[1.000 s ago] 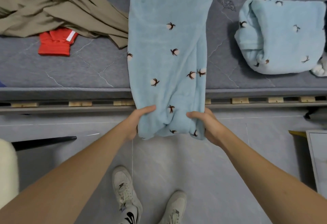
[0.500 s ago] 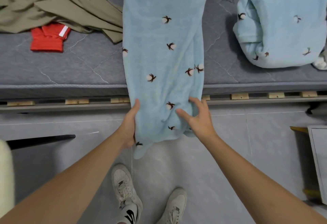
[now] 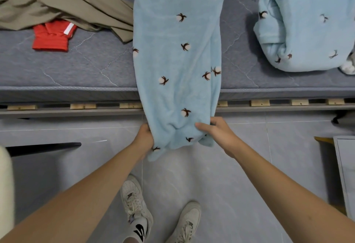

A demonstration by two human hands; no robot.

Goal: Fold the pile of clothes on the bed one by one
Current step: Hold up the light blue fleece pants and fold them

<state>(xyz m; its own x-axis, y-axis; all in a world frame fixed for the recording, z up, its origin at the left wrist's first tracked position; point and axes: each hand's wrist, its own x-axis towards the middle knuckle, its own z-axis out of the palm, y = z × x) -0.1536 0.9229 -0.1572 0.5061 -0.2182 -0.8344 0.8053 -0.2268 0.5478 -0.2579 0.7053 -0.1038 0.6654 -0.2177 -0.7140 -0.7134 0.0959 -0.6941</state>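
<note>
While both hands [image 3: 144, 137] [image 3: 217, 135] grip blue fleece [image 3: 178, 60]: grey mattress [image 3: 76, 69], slatted frame [image 3: 82, 106], perhaps tiled floor [image 3: 192, 175].

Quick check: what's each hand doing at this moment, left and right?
Left hand: grips the left side of the blue fleece garment at its near end.
Right hand: pinches the right side of that same end.

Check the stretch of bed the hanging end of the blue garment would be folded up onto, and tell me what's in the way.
Nothing visible. Both the left hand and right hand grip the hanging end of the blue garment. The garment's own upper length is bare; the tan cloth and folded blue bundle lie off to either side.
</note>
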